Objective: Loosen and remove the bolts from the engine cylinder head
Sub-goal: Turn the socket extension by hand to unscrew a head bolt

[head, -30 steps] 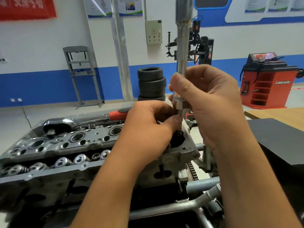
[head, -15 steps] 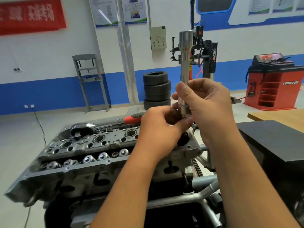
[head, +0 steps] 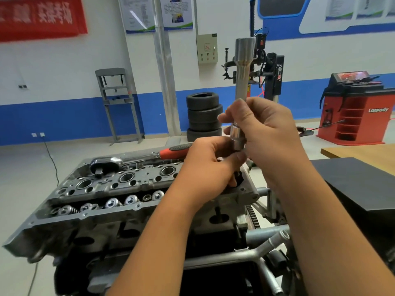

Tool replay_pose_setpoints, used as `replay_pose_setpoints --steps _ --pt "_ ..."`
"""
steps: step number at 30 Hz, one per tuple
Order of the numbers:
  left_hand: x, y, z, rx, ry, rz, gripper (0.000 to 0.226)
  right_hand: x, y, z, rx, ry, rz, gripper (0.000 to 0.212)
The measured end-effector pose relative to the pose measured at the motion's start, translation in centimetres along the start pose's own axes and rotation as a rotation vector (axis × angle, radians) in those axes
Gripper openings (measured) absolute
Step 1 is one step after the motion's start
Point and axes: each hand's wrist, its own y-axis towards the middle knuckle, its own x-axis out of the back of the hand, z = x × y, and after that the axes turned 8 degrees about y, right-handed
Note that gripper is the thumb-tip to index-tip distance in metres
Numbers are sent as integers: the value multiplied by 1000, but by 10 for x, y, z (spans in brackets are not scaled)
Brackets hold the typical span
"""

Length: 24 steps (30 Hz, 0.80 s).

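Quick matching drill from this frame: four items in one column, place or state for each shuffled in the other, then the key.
Items
1. extension bar
2. ratchet wrench
3. tyre stack
4. socket

Places or states
A. lying along the far edge of the cylinder head, no hand on it
B. held upright in the right hand
C. on the floor by the back wall
D. at the bar's lower end, left hand fingertips just under it

Pairs: 1-B, 2-A, 3-C, 4-D

Silver extension bar (head: 242,77), red-black ratchet handle (head: 175,151) (chrome head), grey cyl. head (head: 102,210)
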Motion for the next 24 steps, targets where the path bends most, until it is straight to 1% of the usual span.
replay_pose_setpoints --steps 2,3,5,7,8,10,12,14,17,19,20,22,24 --pt "1 0 0 7 -11 -9 13 0 0 0 -41 17 10 29" --pt "0 1 -1 5 7 -38 13 0 0 -1 -60 49 10 28" --pt "-3 0 -2 5 46 -122 10 1 -2 -1 -63 98 2 18" --pt "-4 0 -1 5 61 -183 15 0 -3 -1 -37 111 -26 13" --pt "-3 0 -1 2 52 -170 13 -2 -3 -1 -26 106 -46 14" --pt "1 -1 -2 -1 -13 -46 7 -6 -3 -2 -20 87 -71 19" --pt "4 -2 -2 20 -58 39 13 -10 -3 -3 -34 83 -69 26" --pt "4 -2 -2 15 -30 -8 15 -12 -3 -2 -56 114 -61 25" --pt "1 -1 -2 38 44 -148 17 -11 -4 -1 -57 144 -46 14" --pt "0 0 -1 44 67 -187 18 -10 -5 -1 -39 144 -71 18" --pt "0 -1 -2 32 48 -163 16 -10 -6 -1 -26 136 -84 19" --pt "1 -1 -2 7 -42 -56 13 -11 -5 -1 0 92 -93 16" --pt "3 -2 -4 18 -103 -3 15 -12 -4 -2 -5 54 -101 20"
